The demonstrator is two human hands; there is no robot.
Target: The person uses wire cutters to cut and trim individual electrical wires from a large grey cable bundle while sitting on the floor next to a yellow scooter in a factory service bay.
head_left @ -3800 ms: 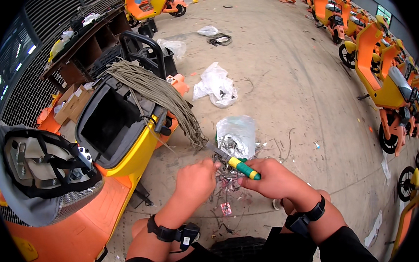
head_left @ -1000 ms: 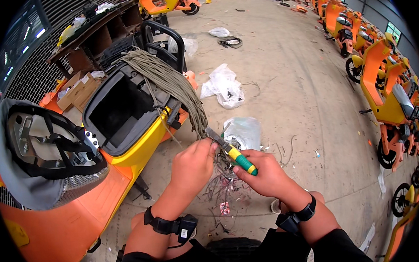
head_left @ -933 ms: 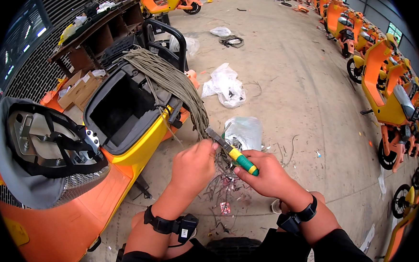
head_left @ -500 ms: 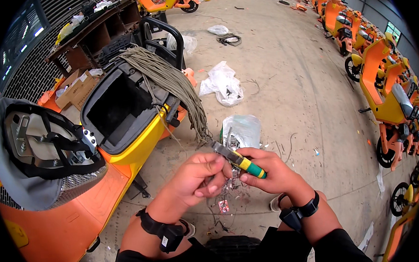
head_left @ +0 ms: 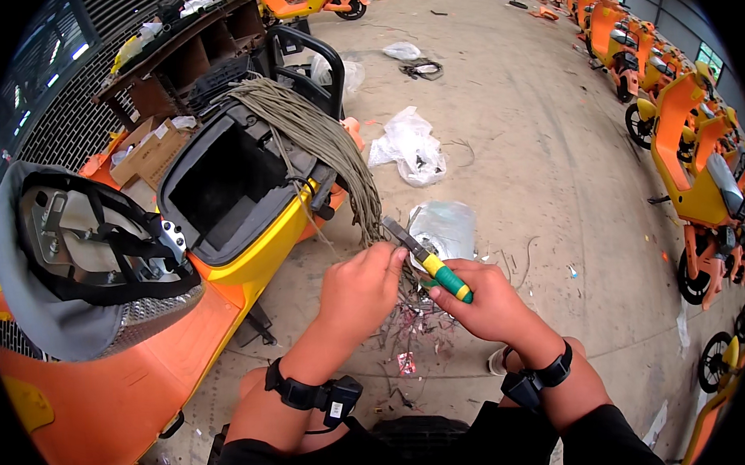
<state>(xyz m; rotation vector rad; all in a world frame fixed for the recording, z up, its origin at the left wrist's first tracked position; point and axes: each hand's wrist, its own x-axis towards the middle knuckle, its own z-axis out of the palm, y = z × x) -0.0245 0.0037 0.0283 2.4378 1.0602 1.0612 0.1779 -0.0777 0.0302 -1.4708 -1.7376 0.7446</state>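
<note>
Pliers [head_left: 449,277] with green and yellow handles are gripped in my right hand [head_left: 486,304], their metal jaws pointing up and to the left. My left hand [head_left: 360,284] is closed, its fingertips pinched beside the pliers' jaws. Whatever it pinches is hidden by the fingers. Just beyond my left hand hangs the lower end of a bundle of grey-green cords [head_left: 320,138]. That bundle lies draped over the rim of the open dark compartment of a yellow and orange scooter [head_left: 260,278].
The scooter's grey seat [head_left: 68,277] is tipped up at the left. A plastic bag [head_left: 445,226] and scattered scraps [head_left: 408,332] lie on the floor before me; a white bag [head_left: 410,149] lies farther off. Rows of scooters [head_left: 684,162] line the right side. Behind the scooter stands a cluttered brown bench [head_left: 195,51].
My left hand has turned its back upward and its fingers have closed near the jaws. The pliers stay in my right hand. The whole view has shifted slightly.
</note>
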